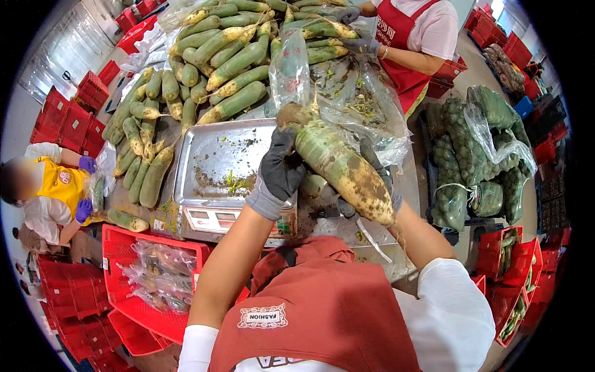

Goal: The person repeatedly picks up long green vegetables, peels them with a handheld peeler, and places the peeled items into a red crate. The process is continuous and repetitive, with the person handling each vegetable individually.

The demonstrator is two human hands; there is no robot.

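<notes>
A large green radish (334, 158), soil-stained with a pale yellowish tip, is tilted across both my hands above the table. My left hand (280, 170), in a dark grey work glove, grips its leafy-end side. On the far side, my right hand (379, 170), also gloved, is closed around it, its fingers partly hidden behind the radish. Under it shows the rounded end of another green vegetable (313, 185). Left of my hands stands a scale with a metal tray (207, 158), which holds soil and leaf scraps. A long pile of green radishes (238, 56) covers the table beyond.
A red crate (114, 251) of bagged radishes stands at lower left. Mesh sacks (455, 167) of round green produce sit at right. A person in a red apron (406, 37) works across the table; another in a yellow apron (56, 192) handles a bag at left.
</notes>
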